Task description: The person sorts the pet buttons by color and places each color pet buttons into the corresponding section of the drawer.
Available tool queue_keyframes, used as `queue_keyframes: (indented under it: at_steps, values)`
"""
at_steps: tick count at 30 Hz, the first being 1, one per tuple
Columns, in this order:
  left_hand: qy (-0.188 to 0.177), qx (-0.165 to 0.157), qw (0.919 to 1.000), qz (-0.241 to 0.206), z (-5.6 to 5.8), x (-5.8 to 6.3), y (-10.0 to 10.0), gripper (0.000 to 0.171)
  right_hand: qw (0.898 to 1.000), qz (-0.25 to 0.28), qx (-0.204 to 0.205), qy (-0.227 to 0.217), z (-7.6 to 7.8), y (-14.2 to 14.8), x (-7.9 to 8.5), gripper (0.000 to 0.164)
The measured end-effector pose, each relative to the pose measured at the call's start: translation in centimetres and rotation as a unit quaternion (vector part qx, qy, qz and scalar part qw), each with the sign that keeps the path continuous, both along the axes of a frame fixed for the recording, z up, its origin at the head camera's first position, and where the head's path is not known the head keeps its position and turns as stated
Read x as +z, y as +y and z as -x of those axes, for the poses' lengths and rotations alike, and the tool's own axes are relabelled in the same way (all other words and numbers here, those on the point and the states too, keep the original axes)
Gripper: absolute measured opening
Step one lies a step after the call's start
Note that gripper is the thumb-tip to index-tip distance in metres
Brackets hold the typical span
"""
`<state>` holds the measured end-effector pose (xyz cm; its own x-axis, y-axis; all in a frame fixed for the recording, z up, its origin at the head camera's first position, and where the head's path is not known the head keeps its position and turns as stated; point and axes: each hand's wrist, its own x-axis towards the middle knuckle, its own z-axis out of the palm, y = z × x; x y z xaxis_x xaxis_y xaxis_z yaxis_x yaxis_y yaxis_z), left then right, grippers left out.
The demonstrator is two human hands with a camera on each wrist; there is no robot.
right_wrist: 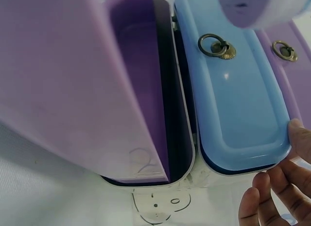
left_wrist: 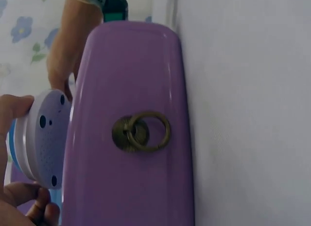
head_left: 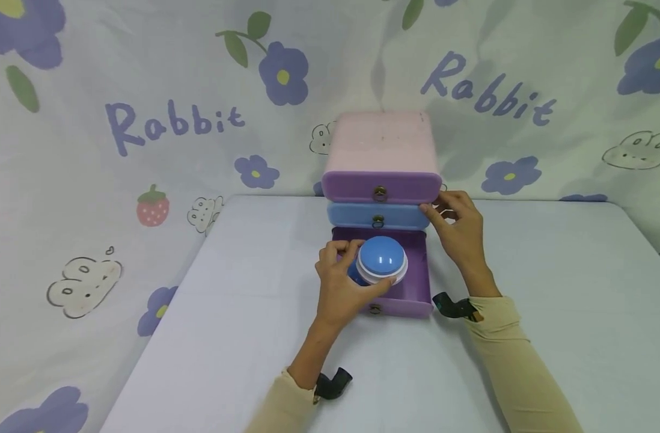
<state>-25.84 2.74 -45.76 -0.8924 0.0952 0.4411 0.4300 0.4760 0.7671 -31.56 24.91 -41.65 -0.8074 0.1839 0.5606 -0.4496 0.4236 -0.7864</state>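
A round push-button buzzer (head_left: 382, 258) with a blue dome and white rim is held by my left hand (head_left: 341, 282), thumb and fingers spread around its sides. It is over the pulled-out purple bottom drawer (head_left: 411, 291). The left wrist view shows the buzzer's speckled white underside (left_wrist: 51, 143) with dark round spots, beside the drawer front (left_wrist: 121, 192) and its brass ring. At the right end of the blue middle drawer (right_wrist: 238, 104), my right hand (head_left: 462, 231) holds the corner of the cabinet, thumb on the front edge and fingers along the side.
The drawer cabinet has a pink top (head_left: 384, 141) and a purple top drawer (head_left: 348, 187); it stands at the back of the white table (head_left: 243, 337). Behind it hangs a patterned cloth (head_left: 189, 162). A black wrist device (head_left: 453, 305) sits near the bottom drawer's right corner.
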Motion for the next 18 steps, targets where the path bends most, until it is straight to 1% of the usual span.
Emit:
queue_keyframes:
  at_steps: [3, 5, 9, 13, 15, 18]
  values:
    - [0.011, -0.014, 0.9998, -0.007, -0.1, 0.0, 0.6, 0.071, 1.000, -0.001, 0.001, 0.006, 0.0, -0.1, 0.1, 0.038]
    - [0.019, -0.018, 0.9997, -0.002, -0.2, 0.0, 1.0, 0.071, 1.000, -0.002, 0.001, 0.008, -0.1, -0.2, 0.2, 0.037]
    - [0.039, -0.011, 0.9990, 0.021, -0.1, -0.2, 1.8, 0.072, 1.000, -0.007, -0.001, 0.011, -0.1, -0.2, 0.4, 0.037]
    - [0.043, 0.001, 0.9983, 0.039, -0.1, -0.3, 2.4, 0.071, 1.000, -0.008, 0.000, 0.013, -0.1, -0.2, 0.3, 0.037]
    - [0.046, 0.008, 0.9974, 0.056, -0.1, -0.4, 2.6, 0.072, 1.000, -0.009, 0.001, 0.015, -0.1, -0.1, 0.2, 0.037]
    - [0.059, 0.020, 0.9923, 0.107, -0.1, -0.4, 2.8, 0.078, 1.000, -0.011, 0.001, 0.017, -0.1, -0.1, 0.2, 0.037]
